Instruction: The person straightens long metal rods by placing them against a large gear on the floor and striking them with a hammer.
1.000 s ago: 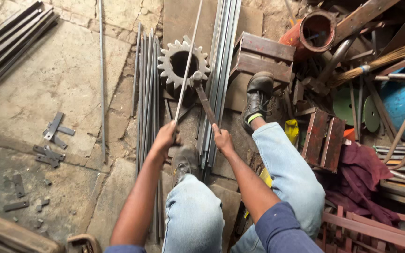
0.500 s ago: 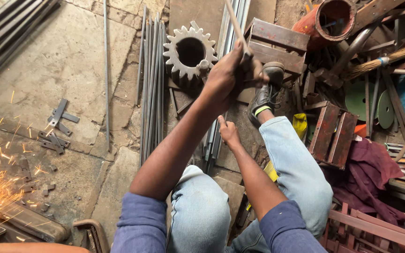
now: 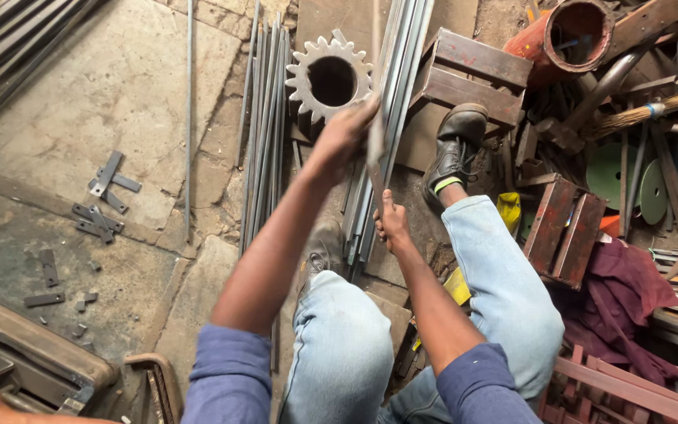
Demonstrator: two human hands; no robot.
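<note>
Workshop floor of cracked stone slabs (image 3: 119, 86), littered with scrap. A bundle of thin steel rods (image 3: 264, 118) is lying lengthwise at 12 o'clock of the person's knees; a toothed gear wheel (image 3: 329, 78) is sitting just right of it. Small flat metal offcuts (image 3: 103, 196) are scattered at 9 o'clock. At 2 o'clock, a rusty orange pipe (image 3: 570, 31) and a brown wooden crate (image 3: 566, 228); a maroon cloth (image 3: 629, 290) is lying at 4 o'clock.

The person is sitting, legs in pale jeans, black boot (image 3: 453, 149) planted forward. Left hand (image 3: 347, 129) is raised, arm stretched out, fingers curled tight around a thin upright metal rod (image 3: 375, 47). Right hand (image 3: 390, 224) is lower, at 6 o'clock of the left, fingers wrapped around the same rod's lower end. The rod is blurred, standing between the knees, over long grey angle bars (image 3: 402, 71).
</note>
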